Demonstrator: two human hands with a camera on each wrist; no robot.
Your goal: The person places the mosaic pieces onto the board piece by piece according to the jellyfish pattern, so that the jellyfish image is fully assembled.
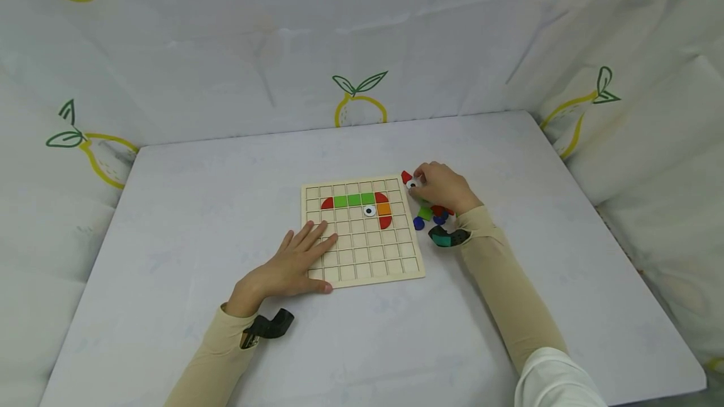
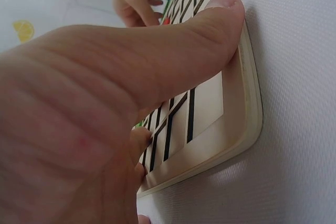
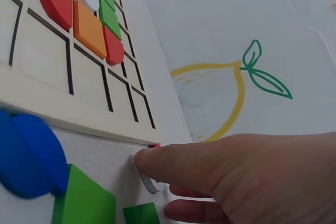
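A wooden grid board lies on the table. My left hand rests on its near left corner, fingers spread over the squares and thumb along the near edge. On the board sit several green squares in a row, an orange square, rounded red pieces and a white eye disc. Beyond the board's right edge, my right hand pinches another white eye disc between thumb and fingers. In the right wrist view the thumb partly hides that disc.
Loose pieces lie right of the board: a red one near the right fingertips, a green one, and blue rounded ones below the right hand. A white cloth printed with lemons hangs behind the white table.
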